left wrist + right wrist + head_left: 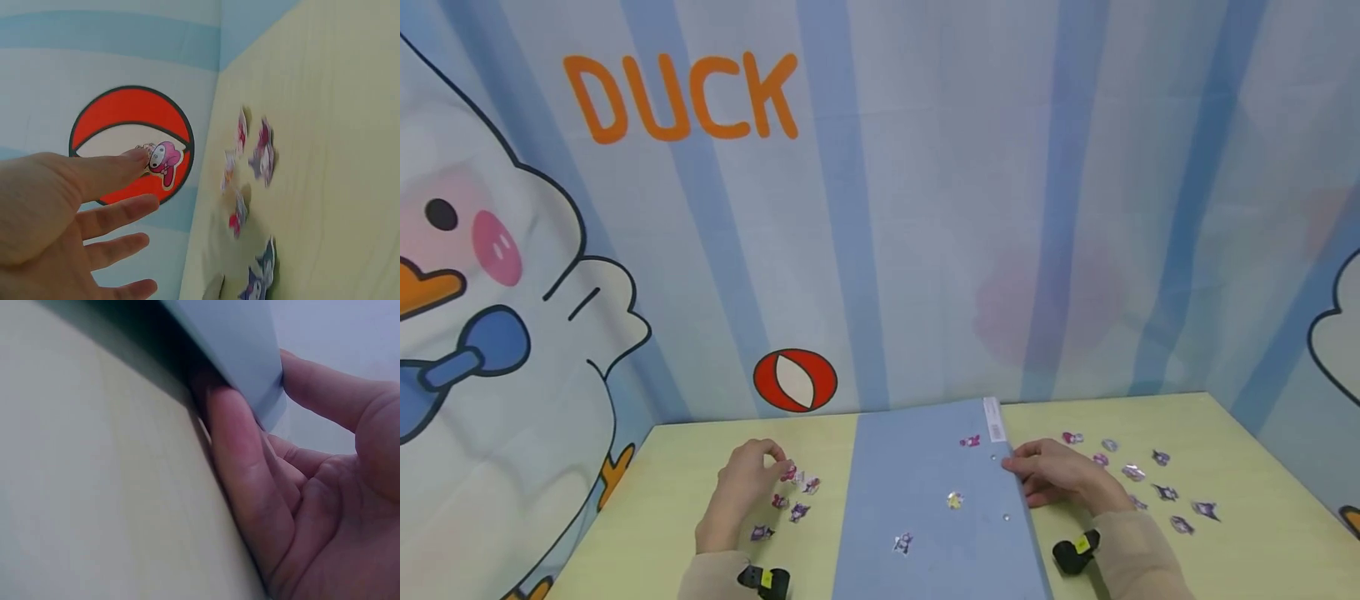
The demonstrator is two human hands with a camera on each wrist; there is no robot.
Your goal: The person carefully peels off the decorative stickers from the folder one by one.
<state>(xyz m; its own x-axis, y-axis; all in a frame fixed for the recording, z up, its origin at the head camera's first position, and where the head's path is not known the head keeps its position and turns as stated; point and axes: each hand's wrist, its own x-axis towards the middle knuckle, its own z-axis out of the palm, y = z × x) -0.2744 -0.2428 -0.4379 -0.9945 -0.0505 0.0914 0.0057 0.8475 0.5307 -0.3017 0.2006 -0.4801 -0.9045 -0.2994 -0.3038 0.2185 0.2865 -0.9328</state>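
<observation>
My left hand [743, 487] is raised over the left side of the table. Between its thumb and a fingertip it pinches a pink character sticker [166, 159], seen plainly in the left wrist view. Below that hand lie several loose stickers [800, 512] in pink and purple. A light blue folder [917, 467] stands in the middle, bearing a pink sticker [970, 441], a yellow star sticker [955, 500] and a purple-and-white sticker [903, 543]. My right hand [1060, 473] grips the folder's right edge, thumb on the front and fingers behind it, as the right wrist view confirms.
Several more stickers [1167, 492] are scattered on the yellow table [1262, 558] to the right of the folder. A white barcode label [994, 419] is at the folder's upper right corner. Behind the table hangs a striped blue curtain [940, 208] with duck drawings.
</observation>
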